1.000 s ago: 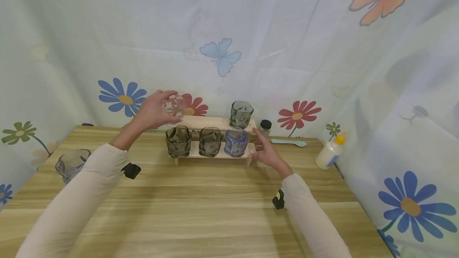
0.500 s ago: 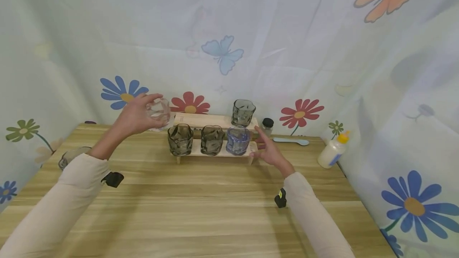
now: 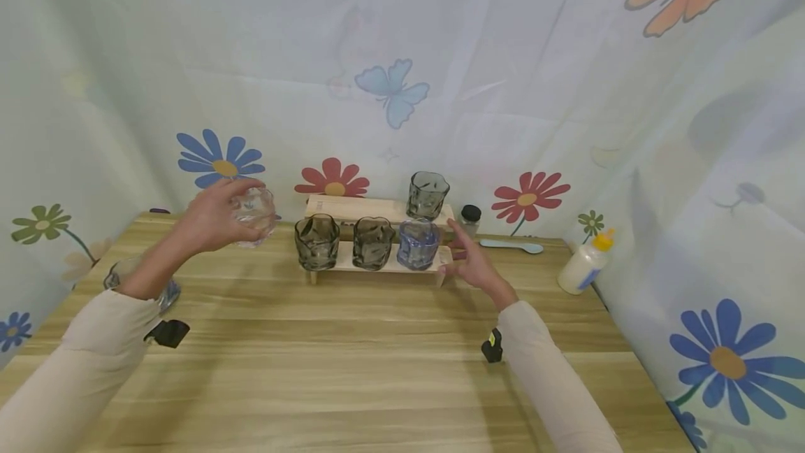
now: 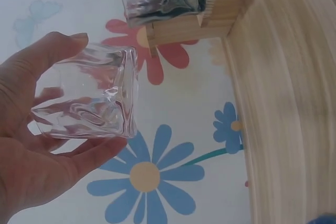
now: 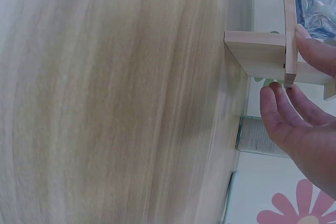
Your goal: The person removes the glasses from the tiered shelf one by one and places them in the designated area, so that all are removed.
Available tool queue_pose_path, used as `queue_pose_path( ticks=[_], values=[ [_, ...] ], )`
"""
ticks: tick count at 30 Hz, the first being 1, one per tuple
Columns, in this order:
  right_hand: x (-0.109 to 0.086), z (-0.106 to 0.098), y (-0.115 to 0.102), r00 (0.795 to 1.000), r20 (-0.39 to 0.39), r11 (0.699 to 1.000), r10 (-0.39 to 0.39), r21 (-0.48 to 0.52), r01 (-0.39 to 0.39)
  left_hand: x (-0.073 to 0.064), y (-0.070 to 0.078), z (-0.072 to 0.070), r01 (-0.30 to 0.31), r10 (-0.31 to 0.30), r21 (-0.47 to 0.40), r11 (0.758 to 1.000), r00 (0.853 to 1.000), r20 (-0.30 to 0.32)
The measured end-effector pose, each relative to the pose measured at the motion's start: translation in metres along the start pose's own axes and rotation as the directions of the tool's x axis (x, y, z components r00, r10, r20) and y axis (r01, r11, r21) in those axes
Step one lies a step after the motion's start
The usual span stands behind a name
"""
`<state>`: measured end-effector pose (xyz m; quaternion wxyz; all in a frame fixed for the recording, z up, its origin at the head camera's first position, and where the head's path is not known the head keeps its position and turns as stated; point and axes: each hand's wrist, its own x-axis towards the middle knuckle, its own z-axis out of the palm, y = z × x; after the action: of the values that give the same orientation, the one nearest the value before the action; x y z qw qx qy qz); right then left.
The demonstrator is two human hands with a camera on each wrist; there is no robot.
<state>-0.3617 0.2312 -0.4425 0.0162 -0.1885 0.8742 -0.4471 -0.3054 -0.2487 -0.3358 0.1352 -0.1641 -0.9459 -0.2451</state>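
My left hand (image 3: 216,219) holds a clear glass tumbler (image 3: 254,215) in the air, left of a two-step wooden stand (image 3: 352,210). In the left wrist view, thumb and fingers grip the tumbler (image 4: 97,93) from either side. At the stand's right end is my right hand (image 3: 474,264). Its thumb lies on the lower step beside a blue glass (image 3: 418,245), with the fingers at the step's end, as the right wrist view shows. Two dark smoky glasses (image 3: 317,243) share that step. One grey glass (image 3: 428,196) stands on the upper step's right side.
Another glass (image 3: 168,293), partly behind my left forearm, stands on the table (image 3: 352,369) at left. A black-capped jar (image 3: 470,214) and a pale blue spoon (image 3: 512,246) lie right of the stand. A glue bottle (image 3: 580,270) stands farther right. Patterned cloth hangs behind.
My left hand has carried the clear tumbler left and lower, away from the stand's upper step. The right hand has stayed at the stand's right end. The view has shifted slightly.
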Motion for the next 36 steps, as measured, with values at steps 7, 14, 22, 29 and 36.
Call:
queue_pose_path(
  ticks=[7, 14, 22, 29, 36],
  values=[
    [0.000, -0.001, -0.002, 1.000, 0.002, 1.000, 0.009, 0.006, -0.009, -0.013, -0.010, -0.003, 0.016, -0.018, 0.033, 0.999, 0.998, 0.055],
    [0.000, -0.002, -0.003, 1.000, 0.011, 1.000, 0.010, 0.002, -0.010, -0.019, -0.021, -0.005, 0.048, -0.053, 0.043, 0.998, 0.991, 0.119],
    [0.000, -0.001, -0.002, 1.000, 0.014, 1.000, 0.005, 0.007, -0.005, -0.029, -0.031, 0.001, 0.038, -0.048, 0.065, 0.997, 0.986, 0.160],
    [0.000, -0.001, -0.004, 1.000, 0.023, 1.000, 0.013, 0.011, -0.013, -0.039, -0.041, 0.009, 0.030, -0.045, 0.084, 0.996, 0.980, 0.193],
    [-0.001, -0.002, -0.003, 1.000, 0.019, 1.000, 0.002, 0.023, -0.003, -0.046, -0.046, 0.014, 0.030, -0.052, 0.094, 0.995, 0.971, 0.233]
  ],
)
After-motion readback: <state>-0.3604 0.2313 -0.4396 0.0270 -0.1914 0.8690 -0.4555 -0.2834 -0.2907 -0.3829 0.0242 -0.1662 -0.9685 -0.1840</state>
